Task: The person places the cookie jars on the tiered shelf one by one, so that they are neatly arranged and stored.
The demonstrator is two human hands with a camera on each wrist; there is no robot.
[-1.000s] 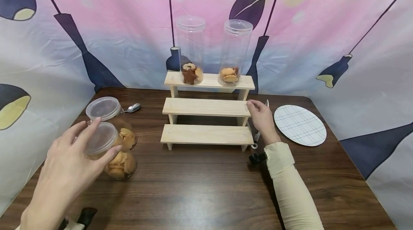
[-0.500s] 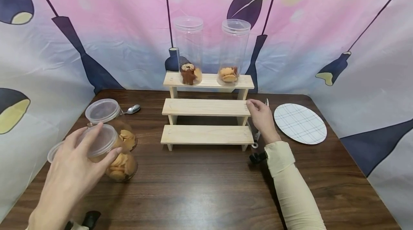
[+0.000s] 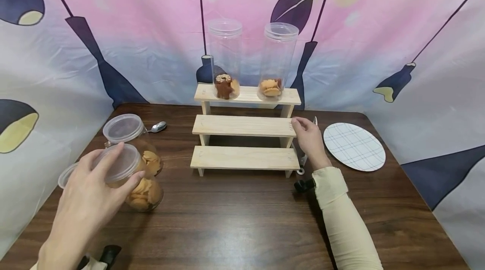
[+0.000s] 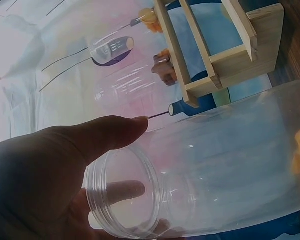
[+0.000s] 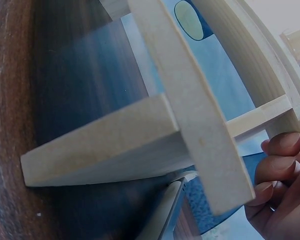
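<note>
On the left of the head view, my left hand (image 3: 89, 194) spans the lid of the nearest clear jar (image 3: 142, 196), which stands upright with yellow-brown cookies at its bottom. In the left wrist view the thumb lies along one side of this jar's neck (image 4: 155, 185), and the fingers show on the other side through the plastic. Across the table, my right hand (image 3: 308, 139) holds the right end of the middle board on a three-step wooden shelf (image 3: 242, 126). Its curled fingers (image 5: 277, 167) show at the wood in the right wrist view.
Two tall clear jars, one left (image 3: 226, 59) and one right (image 3: 278, 61), hold cookies on the top step. Another cookie jar (image 3: 126, 129) stands behind the held one, near a spoon (image 3: 158, 126). A checked white plate (image 3: 354, 147) lies at right. Patterned cloth hangs behind.
My left hand has shifted slightly to the right, and a further lid has come into view at its left. The right hand stays at the shelf, and the jars stay put.
</note>
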